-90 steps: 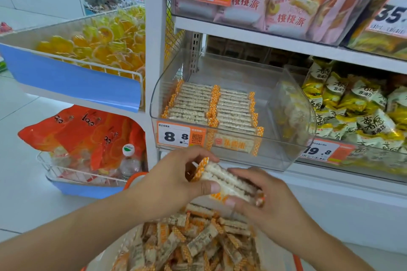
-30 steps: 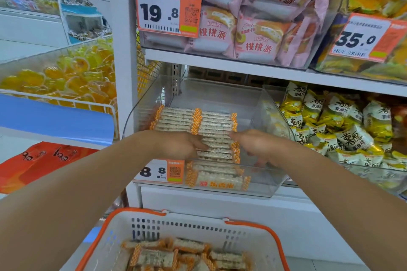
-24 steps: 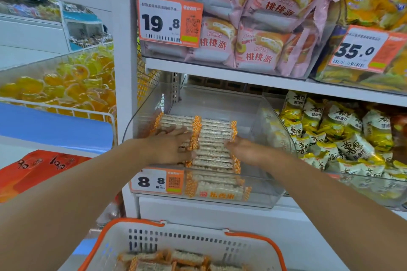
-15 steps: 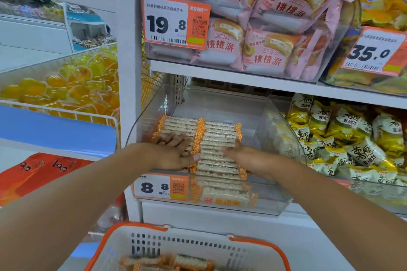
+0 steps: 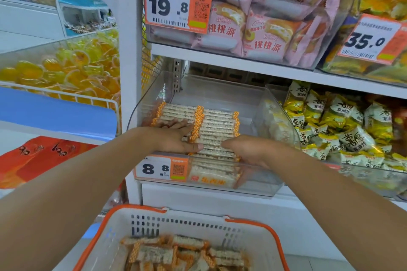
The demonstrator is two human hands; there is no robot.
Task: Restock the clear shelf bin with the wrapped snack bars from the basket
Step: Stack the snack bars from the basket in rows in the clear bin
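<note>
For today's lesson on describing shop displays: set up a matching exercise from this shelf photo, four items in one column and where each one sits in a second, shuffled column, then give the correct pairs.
Column one:
1. pink pastry packs
2. yellow jelly cups
3. loose snack bars
4. left hand

Column two:
A. in the orange-rimmed basket
B. on the bars inside the clear bin
C. on the shelf above the clear bin
D. in the wire-fronted bin left of the white upright

Pairs: 1-C, 2-D, 3-A, 4-B
</note>
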